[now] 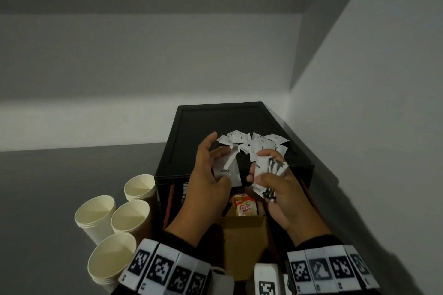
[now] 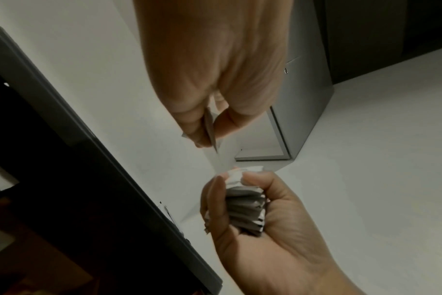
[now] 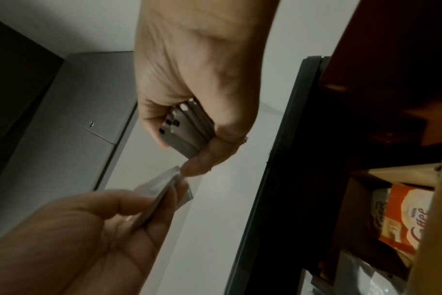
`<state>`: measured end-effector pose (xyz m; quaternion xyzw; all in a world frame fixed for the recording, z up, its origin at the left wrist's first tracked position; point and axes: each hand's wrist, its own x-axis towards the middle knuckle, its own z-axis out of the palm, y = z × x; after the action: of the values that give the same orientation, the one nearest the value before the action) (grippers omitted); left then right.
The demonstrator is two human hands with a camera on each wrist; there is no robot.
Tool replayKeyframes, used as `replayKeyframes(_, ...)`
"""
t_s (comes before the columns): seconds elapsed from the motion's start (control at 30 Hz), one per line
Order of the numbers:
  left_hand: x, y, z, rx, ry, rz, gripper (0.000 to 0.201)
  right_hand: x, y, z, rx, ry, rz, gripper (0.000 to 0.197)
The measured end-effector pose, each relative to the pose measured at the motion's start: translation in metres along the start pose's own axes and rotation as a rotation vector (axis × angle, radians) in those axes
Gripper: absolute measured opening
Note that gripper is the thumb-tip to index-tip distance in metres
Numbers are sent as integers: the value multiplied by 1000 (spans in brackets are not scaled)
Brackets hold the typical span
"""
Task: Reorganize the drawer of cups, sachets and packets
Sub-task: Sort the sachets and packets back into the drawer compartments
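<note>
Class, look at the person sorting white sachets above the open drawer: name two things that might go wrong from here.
1. The right hand grips a thick fanned stack of sachets; adding more may make some slip into the drawer below.
2. The loose sachet pile lies near the front edge of the black cabinet top; a brushing hand might knock some off.

loose sachets (image 1: 254, 142) lie heaped on top of the drawer unit (image 1: 215, 122), toward its front right. four stacks of cups (image 1: 115, 223) stand on the counter (image 1: 48, 187) left of the unit. the creamer packets (image 1: 245, 206) sit in the opened drawer (behind its front wall (image 1: 242, 242)), below both hands.
</note>
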<state>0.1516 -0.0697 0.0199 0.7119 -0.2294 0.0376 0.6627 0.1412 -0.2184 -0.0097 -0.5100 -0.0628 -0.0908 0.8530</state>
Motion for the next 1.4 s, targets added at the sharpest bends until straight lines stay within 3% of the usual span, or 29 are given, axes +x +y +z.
replayKeyframes(0.2,-6,2,4,4,-50,31,91,0,1,-1,90,-49,23,39)
replayKeyframes(0.43,0,-4,2,-458,-89,-173,91,-1,-1,-2,43,-41,-37,33)
replayKeyframes(0.5,1,-6,2,-389,-61,-188,82,-2,0,-1,-27,-38,-63,38)
replayKeyframes(0.63,0,-4,7,-200,29,-223,36,-3,1,4,-230,-37,-147,41)
replayKeyframes(0.7,-1,0,9,-100,61,-245,24,-4,2,6,-311,-47,-182,43)
replayKeyframes(1.0,-2,-13,5,166,31,-178,20,-3,7,8,-438,-50,-130,47)
replayKeyframes(1.23,-2,-14,4,519,-220,-29,43,-3,8,14,-569,60,-100,58)
replayKeyframes(1.33,-1,-17,1,477,-278,-33,29,-5,6,17,-648,96,-112,53)
replayKeyframes(1.4,0,-21,0,351,-205,-64,28,-4,5,17,-642,110,-155,49)
